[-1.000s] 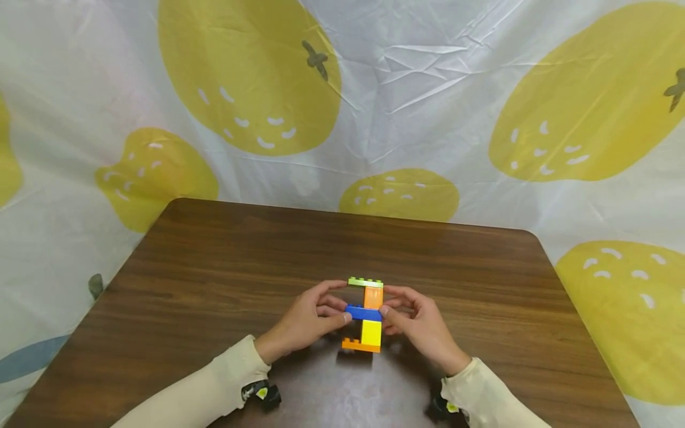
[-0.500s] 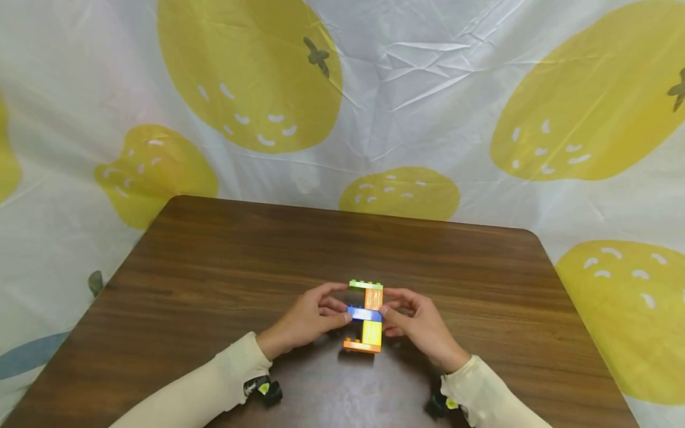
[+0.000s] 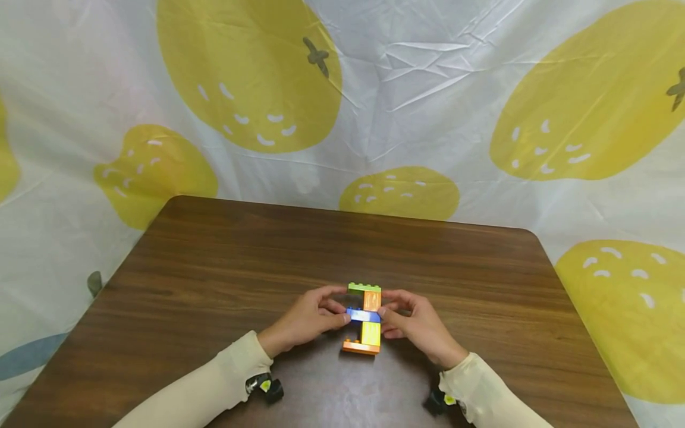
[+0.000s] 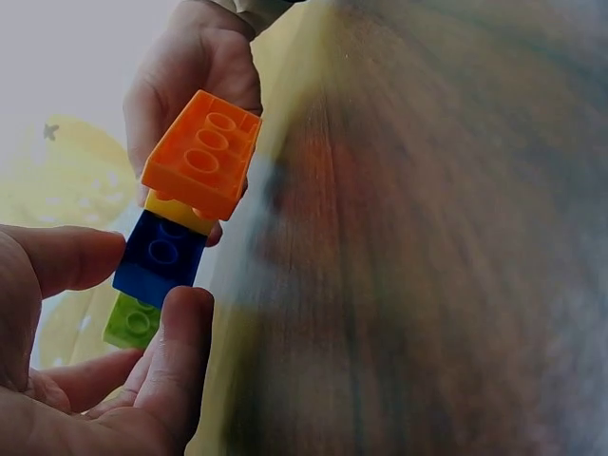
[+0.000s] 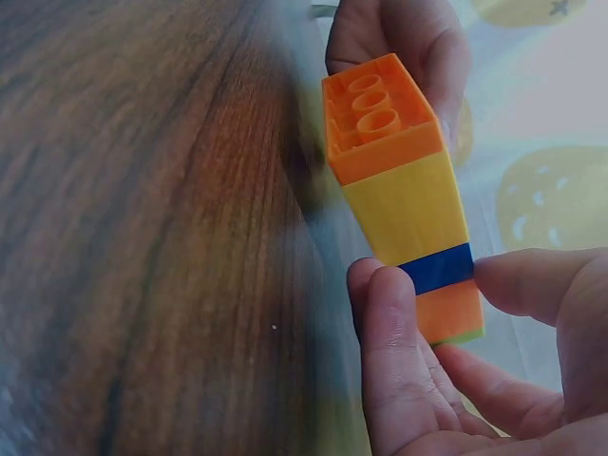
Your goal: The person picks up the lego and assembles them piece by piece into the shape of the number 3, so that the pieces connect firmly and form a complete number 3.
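Both hands hold one joined stack of toy building bricks above the table. In the head view, from top to bottom, it has a lime green brick (image 3: 365,288), an orange block (image 3: 371,301), a long blue brick (image 3: 362,315), a yellow block (image 3: 371,334) and a flat orange brick (image 3: 361,348). My left hand (image 3: 305,320) pinches the blue brick's left end. My right hand (image 3: 424,328) pinches its right end, beside the orange and yellow blocks. The hollow underside of the bottom orange brick (image 4: 201,152) faces the camera in both wrist views.
A dark wood-grain table (image 3: 257,255) lies beneath the hands. Behind it hangs a white cloth (image 3: 417,113) printed with large yellow fruit. A dark wrist camera (image 3: 273,390) sits at the left cuff, and another (image 3: 437,402) at the right.
The stack has sunk very slightly in the head view and its top has tipped a little, showing more of the green brick's studs. Both hands keep their hold.
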`<state>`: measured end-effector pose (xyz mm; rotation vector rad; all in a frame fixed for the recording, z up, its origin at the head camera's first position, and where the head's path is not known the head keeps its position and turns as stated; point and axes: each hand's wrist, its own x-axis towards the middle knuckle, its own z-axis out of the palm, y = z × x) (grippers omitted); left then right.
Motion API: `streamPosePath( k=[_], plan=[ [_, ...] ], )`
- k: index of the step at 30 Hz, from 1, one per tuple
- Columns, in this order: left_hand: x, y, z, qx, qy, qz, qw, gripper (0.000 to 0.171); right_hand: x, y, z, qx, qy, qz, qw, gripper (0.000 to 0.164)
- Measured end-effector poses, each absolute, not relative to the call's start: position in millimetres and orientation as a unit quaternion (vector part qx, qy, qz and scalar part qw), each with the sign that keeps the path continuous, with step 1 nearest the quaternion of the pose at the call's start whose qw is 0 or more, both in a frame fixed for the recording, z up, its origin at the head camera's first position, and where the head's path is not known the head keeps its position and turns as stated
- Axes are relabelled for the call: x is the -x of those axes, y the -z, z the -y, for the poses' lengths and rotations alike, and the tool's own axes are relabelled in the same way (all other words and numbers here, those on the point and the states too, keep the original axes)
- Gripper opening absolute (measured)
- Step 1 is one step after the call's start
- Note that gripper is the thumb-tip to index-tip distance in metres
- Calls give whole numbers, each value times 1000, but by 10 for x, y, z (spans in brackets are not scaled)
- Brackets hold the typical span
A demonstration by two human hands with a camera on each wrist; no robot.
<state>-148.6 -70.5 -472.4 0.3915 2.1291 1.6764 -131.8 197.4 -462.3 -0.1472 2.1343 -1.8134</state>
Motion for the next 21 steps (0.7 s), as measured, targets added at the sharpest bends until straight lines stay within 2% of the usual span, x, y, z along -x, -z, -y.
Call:
streamPosePath(
  k=[21],
  plan=[
    [1528,4762,702,-117,-591,-765,226,65,1396,4610,-1943,22,618,-757,210,56]
  ],
)
